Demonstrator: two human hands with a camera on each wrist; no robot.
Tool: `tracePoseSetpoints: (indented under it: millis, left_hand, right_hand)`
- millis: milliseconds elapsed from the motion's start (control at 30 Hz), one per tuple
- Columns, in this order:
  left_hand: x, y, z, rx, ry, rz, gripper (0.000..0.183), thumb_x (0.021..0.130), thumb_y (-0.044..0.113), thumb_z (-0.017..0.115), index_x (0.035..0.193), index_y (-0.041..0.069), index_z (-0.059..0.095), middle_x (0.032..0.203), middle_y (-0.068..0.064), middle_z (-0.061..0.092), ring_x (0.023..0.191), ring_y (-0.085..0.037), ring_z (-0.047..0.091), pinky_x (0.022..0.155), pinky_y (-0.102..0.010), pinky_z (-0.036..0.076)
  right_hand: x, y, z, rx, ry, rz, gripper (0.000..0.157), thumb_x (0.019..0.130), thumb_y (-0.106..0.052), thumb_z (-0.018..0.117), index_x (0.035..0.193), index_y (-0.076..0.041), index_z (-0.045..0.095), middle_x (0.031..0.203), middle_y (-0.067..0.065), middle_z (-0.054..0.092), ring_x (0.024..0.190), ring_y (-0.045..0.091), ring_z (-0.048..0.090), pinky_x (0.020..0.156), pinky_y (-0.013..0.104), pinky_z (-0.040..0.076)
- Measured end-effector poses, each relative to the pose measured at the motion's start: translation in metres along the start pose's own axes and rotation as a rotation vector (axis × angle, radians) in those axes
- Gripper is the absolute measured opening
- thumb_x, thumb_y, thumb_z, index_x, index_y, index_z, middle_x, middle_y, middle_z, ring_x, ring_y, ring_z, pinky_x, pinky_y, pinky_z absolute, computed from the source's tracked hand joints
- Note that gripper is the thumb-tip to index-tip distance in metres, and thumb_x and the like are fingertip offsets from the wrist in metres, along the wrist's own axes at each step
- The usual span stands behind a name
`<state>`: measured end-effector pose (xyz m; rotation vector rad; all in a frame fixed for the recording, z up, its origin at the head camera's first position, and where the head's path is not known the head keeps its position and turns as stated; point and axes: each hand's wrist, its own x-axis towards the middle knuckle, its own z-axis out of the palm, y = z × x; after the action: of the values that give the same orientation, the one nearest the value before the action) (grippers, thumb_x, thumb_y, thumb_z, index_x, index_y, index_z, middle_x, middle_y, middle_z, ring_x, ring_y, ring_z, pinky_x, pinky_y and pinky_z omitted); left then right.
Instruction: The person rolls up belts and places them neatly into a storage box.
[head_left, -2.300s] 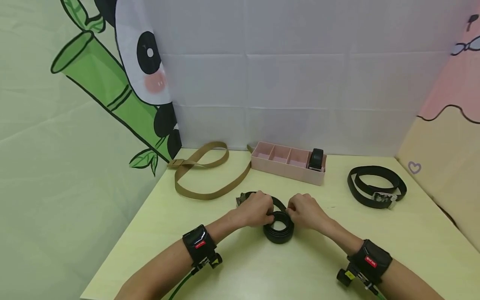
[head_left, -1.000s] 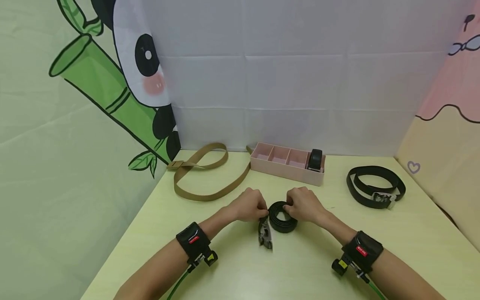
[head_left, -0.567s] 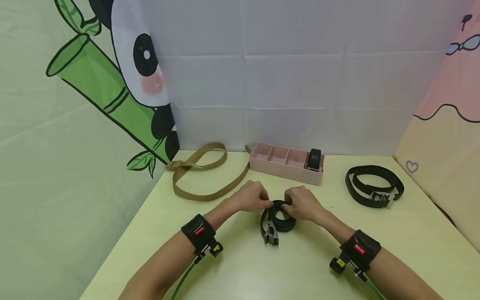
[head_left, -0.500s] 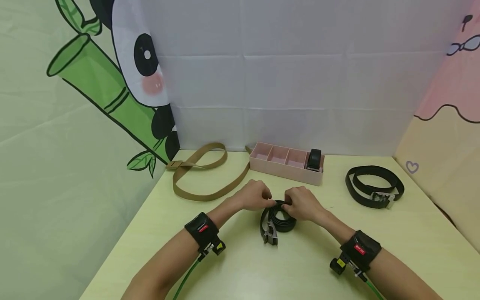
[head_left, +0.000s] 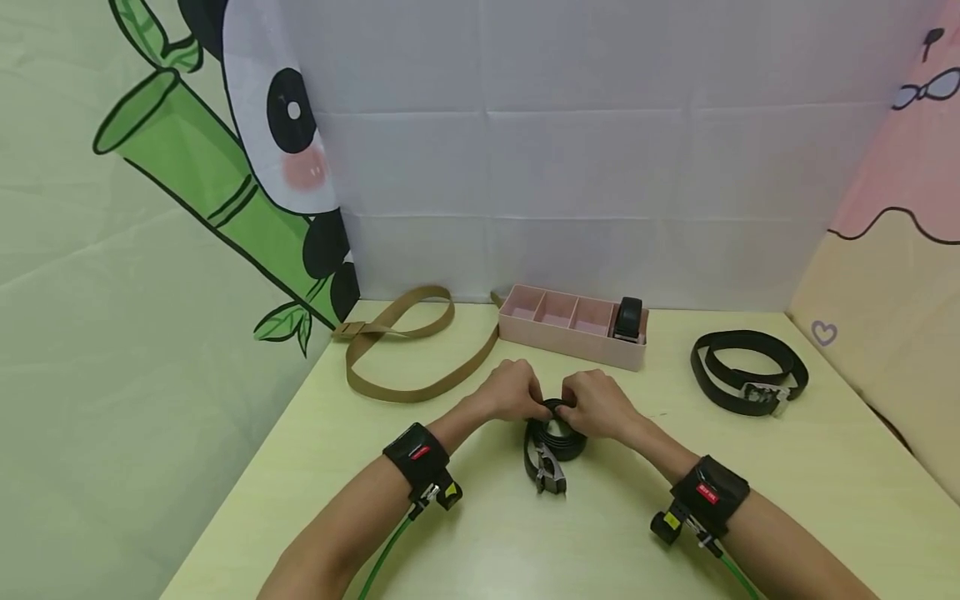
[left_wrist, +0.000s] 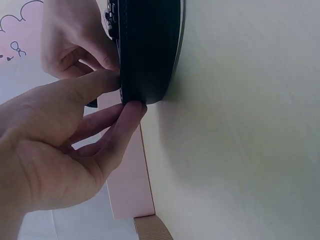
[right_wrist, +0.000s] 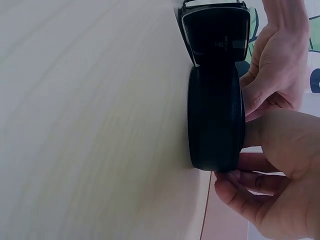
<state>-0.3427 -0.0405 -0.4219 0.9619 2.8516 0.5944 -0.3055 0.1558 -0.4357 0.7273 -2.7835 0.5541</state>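
Observation:
A black belt (head_left: 566, 447) stands on its edge in a tight coil on the table, between my two hands. Its silver buckle (head_left: 550, 473) sits at the coil's near left side, on a short free length of strap. My left hand (head_left: 513, 390) pinches the coil's far left rim with thumb and fingers. From the far right, my right hand (head_left: 596, 404) pinches the same coil, thumb inside and fingers outside. Close up, the left wrist view shows the strap's dark side (left_wrist: 150, 50). In the right wrist view the buckle end (right_wrist: 217, 34) sticks out past the coil (right_wrist: 215, 120).
Behind the hands stands a pink divided box (head_left: 570, 340), with a rolled black belt (head_left: 628, 318) in its right compartment. A tan webbing belt (head_left: 420, 392) lies loosely looped at the back left. Another black belt (head_left: 750, 407) lies looped at the right.
The buckle end has swung from the back left of the coil round to its near side. My left hand has let go near the buckle and shifted to the coil's rim, closer to my right hand.

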Motion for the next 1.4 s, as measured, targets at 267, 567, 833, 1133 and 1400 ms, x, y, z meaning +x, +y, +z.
tracePoseSetpoints:
  millis: [267,567,833,1133,1400]
  left_hand:
    - [-0.006,-0.004,0.002,-0.024,0.006,-0.040,0.016,0.079,0.035,0.086,0.072,0.021,0.085,0.066,0.014,0.073,0.062,-0.006,0.062,0.052,-0.020,0.047]
    - [-0.015,-0.010,-0.004,-0.041,0.037,-0.053,0.015,0.081,0.028,0.084,0.070,0.019,0.083,0.061,0.011,0.071,0.054,-0.006,0.060,0.048,-0.019,0.045]
    - [-0.023,-0.012,-0.005,-0.016,0.072,-0.084,0.028,0.081,0.028,0.083,0.057,0.015,0.078,0.045,0.013,0.055,0.042,-0.004,0.044,0.042,-0.018,0.033]
    - [-0.025,-0.011,-0.001,-0.006,0.106,-0.099,0.037,0.080,0.028,0.083,0.047,0.019,0.068,0.042,0.013,0.047,0.042,-0.005,0.043,0.043,-0.019,0.032]
    - [-0.030,-0.014,-0.001,-0.011,0.102,-0.061,0.033,0.081,0.027,0.083,0.053,0.018,0.069,0.046,0.012,0.051,0.046,-0.006,0.046,0.047,-0.021,0.034]
  right_hand:
    - [-0.018,-0.023,-0.009,0.012,0.074,0.040,0.020,0.089,-0.026,0.077,0.076,-0.012,0.070,0.068,-0.001,0.065,0.056,0.010,0.051,0.050,0.026,0.043]
    - [-0.049,-0.063,-0.010,0.165,-0.170,0.003,0.027,0.090,-0.021,0.075,0.066,-0.022,0.063,0.056,-0.012,0.055,0.046,0.001,0.048,0.046,0.021,0.041]
    - [-0.062,-0.072,-0.005,0.095,-0.117,0.107,0.048,0.079,-0.016,0.072,0.046,-0.025,0.039,0.044,-0.017,0.024,0.039,-0.003,0.021,0.038,0.016,0.017]
    - [-0.076,-0.059,-0.013,0.095,-0.075,0.257,0.050,0.081,-0.010,0.065,0.043,-0.023,0.033,0.043,-0.015,0.019,0.039,0.001,0.016,0.038,0.018,0.014]
    - [-0.076,-0.039,-0.022,0.123,-0.042,0.263,0.046,0.088,-0.012,0.068,0.048,-0.020,0.045,0.046,-0.012,0.030,0.042,0.004,0.027,0.043,0.021,0.023]
